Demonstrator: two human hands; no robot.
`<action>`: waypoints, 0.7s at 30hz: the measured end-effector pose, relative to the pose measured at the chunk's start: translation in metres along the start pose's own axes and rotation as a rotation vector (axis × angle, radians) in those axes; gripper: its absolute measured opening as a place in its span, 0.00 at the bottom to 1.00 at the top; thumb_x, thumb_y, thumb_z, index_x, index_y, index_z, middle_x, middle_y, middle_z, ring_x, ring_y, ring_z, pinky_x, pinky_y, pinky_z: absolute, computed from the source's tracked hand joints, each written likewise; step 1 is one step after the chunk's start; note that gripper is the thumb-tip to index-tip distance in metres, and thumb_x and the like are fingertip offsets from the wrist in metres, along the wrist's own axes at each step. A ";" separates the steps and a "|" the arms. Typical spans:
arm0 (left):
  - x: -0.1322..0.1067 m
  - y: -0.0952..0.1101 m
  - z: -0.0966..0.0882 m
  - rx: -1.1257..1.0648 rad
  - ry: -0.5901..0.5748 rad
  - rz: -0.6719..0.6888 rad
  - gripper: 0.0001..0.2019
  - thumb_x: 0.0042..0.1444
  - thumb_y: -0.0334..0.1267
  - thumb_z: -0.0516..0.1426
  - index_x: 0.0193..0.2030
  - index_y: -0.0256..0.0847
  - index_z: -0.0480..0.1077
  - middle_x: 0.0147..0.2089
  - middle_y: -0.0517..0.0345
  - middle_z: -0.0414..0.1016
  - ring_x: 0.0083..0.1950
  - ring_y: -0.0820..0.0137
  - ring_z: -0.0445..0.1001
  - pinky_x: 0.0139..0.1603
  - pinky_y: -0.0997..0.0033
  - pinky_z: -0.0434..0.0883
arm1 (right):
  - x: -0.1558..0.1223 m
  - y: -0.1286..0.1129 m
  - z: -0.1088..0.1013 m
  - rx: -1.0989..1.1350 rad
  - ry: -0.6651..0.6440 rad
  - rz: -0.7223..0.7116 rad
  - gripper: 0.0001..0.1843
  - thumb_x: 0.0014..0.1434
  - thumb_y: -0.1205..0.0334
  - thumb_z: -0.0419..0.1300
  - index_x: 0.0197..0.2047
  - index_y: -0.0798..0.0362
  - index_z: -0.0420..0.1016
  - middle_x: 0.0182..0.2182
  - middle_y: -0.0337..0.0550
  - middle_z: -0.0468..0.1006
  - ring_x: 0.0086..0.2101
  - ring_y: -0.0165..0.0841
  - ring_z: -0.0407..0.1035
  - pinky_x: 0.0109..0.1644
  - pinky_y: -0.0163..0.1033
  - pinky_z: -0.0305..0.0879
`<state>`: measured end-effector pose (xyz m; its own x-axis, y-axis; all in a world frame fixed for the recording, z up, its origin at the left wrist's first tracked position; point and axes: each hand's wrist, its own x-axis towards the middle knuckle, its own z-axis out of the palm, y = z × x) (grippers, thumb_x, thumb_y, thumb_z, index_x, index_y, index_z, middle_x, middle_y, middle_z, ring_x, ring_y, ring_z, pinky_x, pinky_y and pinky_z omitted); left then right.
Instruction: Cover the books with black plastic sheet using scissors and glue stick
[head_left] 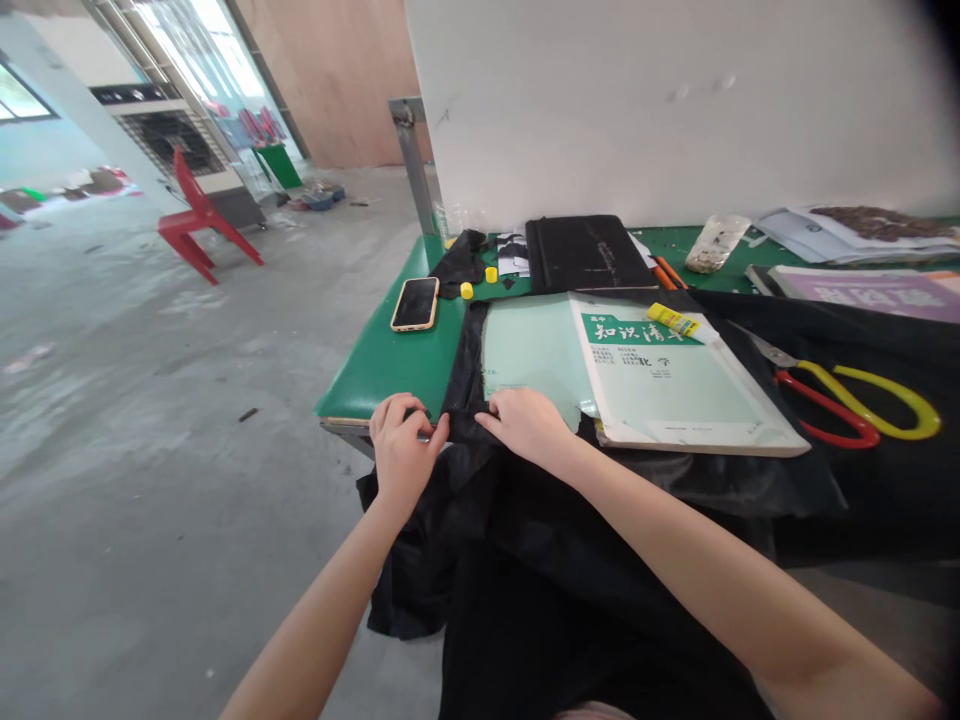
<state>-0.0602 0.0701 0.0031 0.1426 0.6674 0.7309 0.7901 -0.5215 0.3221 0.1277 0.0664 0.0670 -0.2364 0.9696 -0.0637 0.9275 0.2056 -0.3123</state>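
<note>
Black cloth (471,428) is folded over the near left corner of the pale green cover of an opened-out book (675,385). My left hand (403,445) is closed at the table's front edge, thumb and finger pinching the cloth's left end. A small dark, shiny piece shows between its fingers; I cannot make out what it is. My right hand (529,425) presses the fold against the cover, fingers curled and thumb on the cloth. More of the cloth hangs below the edge. On the book lies a yellow glue stick (675,322).
Scissors (855,395) with red and yellow handles lie at right on black cloth. A phone (415,304), two yellow caps (478,284), a black notebook (589,252) and orange pens (667,272) are on the green table (375,365). A red chair (199,215) stands behind left.
</note>
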 end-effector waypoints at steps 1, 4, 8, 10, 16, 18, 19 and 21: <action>-0.002 0.000 0.000 0.008 0.021 -0.014 0.15 0.54 0.35 0.59 0.20 0.41 0.59 0.37 0.54 0.67 0.48 0.60 0.66 0.51 0.52 0.62 | 0.001 0.000 0.000 -0.005 -0.003 0.003 0.17 0.63 0.53 0.52 0.35 0.56 0.75 0.31 0.49 0.77 0.31 0.38 0.71 0.29 0.38 0.58; -0.010 0.003 -0.004 0.020 0.122 -0.108 0.13 0.56 0.36 0.58 0.23 0.41 0.61 0.37 0.54 0.67 0.46 0.61 0.66 0.50 0.55 0.62 | 0.002 0.002 0.002 -0.008 -0.003 0.001 0.16 0.62 0.52 0.52 0.34 0.55 0.75 0.30 0.48 0.77 0.31 0.38 0.72 0.28 0.38 0.57; -0.024 0.014 -0.013 -0.089 0.223 -0.328 0.07 0.61 0.36 0.52 0.30 0.42 0.64 0.31 0.58 0.66 0.35 0.68 0.65 0.38 0.66 0.64 | 0.002 0.003 0.003 0.006 0.011 -0.020 0.15 0.62 0.53 0.52 0.32 0.53 0.74 0.29 0.45 0.77 0.31 0.37 0.71 0.27 0.37 0.56; -0.030 0.022 -0.015 -0.166 0.159 -0.473 0.07 0.62 0.38 0.52 0.32 0.42 0.65 0.27 0.61 0.66 0.29 0.71 0.65 0.32 0.70 0.64 | 0.002 0.004 0.003 0.012 0.017 -0.027 0.14 0.62 0.53 0.53 0.32 0.52 0.74 0.29 0.45 0.77 0.31 0.37 0.71 0.28 0.37 0.56; -0.033 0.035 -0.012 -0.171 -0.002 -0.624 0.11 0.57 0.45 0.56 0.30 0.42 0.64 0.21 0.66 0.65 0.22 0.73 0.66 0.24 0.74 0.63 | 0.002 0.003 0.001 0.006 0.002 -0.022 0.14 0.62 0.53 0.52 0.34 0.52 0.73 0.30 0.44 0.77 0.32 0.36 0.72 0.30 0.36 0.58; -0.029 0.037 -0.012 -0.008 0.072 -0.529 0.10 0.55 0.45 0.58 0.31 0.41 0.64 0.24 0.63 0.67 0.25 0.71 0.68 0.28 0.72 0.66 | 0.002 0.004 0.000 0.003 -0.010 -0.021 0.14 0.62 0.52 0.52 0.34 0.52 0.73 0.31 0.44 0.77 0.32 0.36 0.72 0.30 0.36 0.59; -0.027 0.038 -0.012 0.063 0.116 -0.439 0.10 0.55 0.44 0.59 0.33 0.40 0.65 0.27 0.60 0.69 0.29 0.69 0.70 0.33 0.69 0.68 | 0.002 0.004 0.000 0.002 -0.015 -0.023 0.14 0.62 0.52 0.52 0.34 0.52 0.73 0.31 0.44 0.77 0.32 0.37 0.72 0.30 0.36 0.59; -0.019 0.044 -0.013 0.118 0.157 -0.210 0.08 0.56 0.39 0.58 0.38 0.38 0.67 0.36 0.52 0.72 0.40 0.64 0.72 0.44 0.61 0.70 | 0.003 0.005 0.000 0.000 -0.020 -0.027 0.14 0.61 0.51 0.52 0.35 0.51 0.73 0.31 0.43 0.77 0.33 0.37 0.73 0.31 0.37 0.61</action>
<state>-0.0354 0.0273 0.0107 -0.1178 0.6592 0.7427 0.8578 -0.3093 0.4105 0.1314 0.0701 0.0653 -0.2673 0.9608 -0.0742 0.9205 0.2318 -0.3145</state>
